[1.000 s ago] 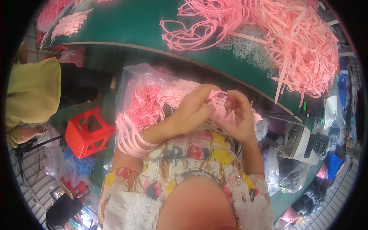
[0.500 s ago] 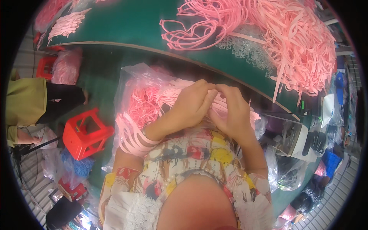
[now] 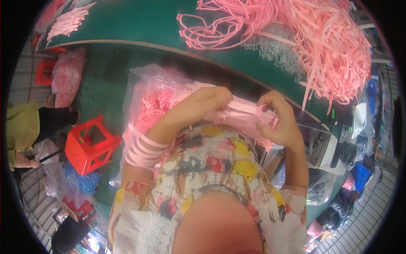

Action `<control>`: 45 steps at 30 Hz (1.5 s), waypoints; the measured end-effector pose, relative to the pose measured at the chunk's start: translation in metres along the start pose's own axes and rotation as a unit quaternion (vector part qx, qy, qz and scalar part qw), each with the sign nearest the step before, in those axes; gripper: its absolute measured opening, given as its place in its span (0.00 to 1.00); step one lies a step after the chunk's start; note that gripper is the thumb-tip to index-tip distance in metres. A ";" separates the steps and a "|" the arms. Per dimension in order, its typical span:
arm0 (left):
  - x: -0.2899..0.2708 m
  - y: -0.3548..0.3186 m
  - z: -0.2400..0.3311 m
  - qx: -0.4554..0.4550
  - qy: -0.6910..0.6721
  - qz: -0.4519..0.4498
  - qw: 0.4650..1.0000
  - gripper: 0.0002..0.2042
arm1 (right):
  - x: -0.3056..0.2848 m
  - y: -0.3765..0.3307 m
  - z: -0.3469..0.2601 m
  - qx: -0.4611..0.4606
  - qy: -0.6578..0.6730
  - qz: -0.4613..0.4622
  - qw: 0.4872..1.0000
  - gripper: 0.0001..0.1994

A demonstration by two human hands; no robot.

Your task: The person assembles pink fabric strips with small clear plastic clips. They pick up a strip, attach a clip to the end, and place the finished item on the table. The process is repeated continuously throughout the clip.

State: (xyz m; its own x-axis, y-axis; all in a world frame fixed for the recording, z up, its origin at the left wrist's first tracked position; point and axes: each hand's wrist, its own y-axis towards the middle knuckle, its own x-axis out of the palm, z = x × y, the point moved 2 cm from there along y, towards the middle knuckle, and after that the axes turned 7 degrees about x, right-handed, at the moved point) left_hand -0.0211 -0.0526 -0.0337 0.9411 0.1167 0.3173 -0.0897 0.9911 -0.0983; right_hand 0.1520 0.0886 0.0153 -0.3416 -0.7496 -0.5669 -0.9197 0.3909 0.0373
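Note:
A flat pale pink strap (image 3: pixel 244 104) runs between my two hands above my lap. My left hand (image 3: pixel 211 100) is closed around its left end, thumb on top. My right hand (image 3: pixel 278 118) pinches the other end, thumb and fingers curled around a small loop of it. More pale pink straps (image 3: pixel 237 116) lie beneath and between the hands. Several pink bands (image 3: pixel 144 150) hang looped over my left forearm. A clear plastic bag (image 3: pixel 139 80) with a tangle of thin pink strands (image 3: pixel 153 106) lies beyond that forearm.
A green table (image 3: pixel 139 21) curves across the far side, bearing a big heap of pink straps (image 3: pixel 334 51), pink frame-like loops (image 3: pixel 211 31) and small clear clips (image 3: pixel 277 48). A red stool (image 3: pixel 91 144) stands at left, near another person (image 3: pixel 23 122). A box (image 3: pixel 319 148) sits at right.
My hands have drawn apart: the right hand moved to the right, pulling the pink strap out between them. The left hand shifted slightly left. The view has shifted a little.

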 end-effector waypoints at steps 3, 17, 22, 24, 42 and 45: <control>0.004 0.003 0.003 -0.017 0.003 -0.029 0.999 0.14 | -0.006 0.000 0.004 0.023 -0.019 -0.050 0.998 0.16; 0.020 0.010 0.011 0.049 0.204 -0.055 0.976 0.07 | -0.003 -0.017 0.030 0.145 0.175 -0.062 0.972 0.03; 0.020 0.008 0.005 0.020 0.094 -0.074 0.993 0.10 | -0.002 -0.022 0.036 0.141 0.232 -0.045 0.961 0.01; 0.015 0.010 0.000 0.028 0.081 -0.093 0.992 0.08 | -0.002 -0.022 0.035 0.144 0.242 -0.053 0.958 0.01; 0.018 0.014 0.006 -0.070 -0.014 -0.027 0.997 0.13 | -0.002 -0.025 0.040 0.178 0.206 -0.093 0.958 0.03; 0.018 0.015 0.005 -0.061 -0.015 -0.024 0.998 0.14 | -0.003 -0.027 0.040 0.180 0.200 -0.085 0.959 0.03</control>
State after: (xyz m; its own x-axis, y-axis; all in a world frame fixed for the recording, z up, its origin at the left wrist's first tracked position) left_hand -0.0070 -0.0348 -0.0244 0.9333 0.0735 0.3514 -0.0033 0.9805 -0.1964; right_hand 0.1857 0.1015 -0.0175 -0.3054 -0.9358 -0.1759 -0.8671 0.3497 -0.3547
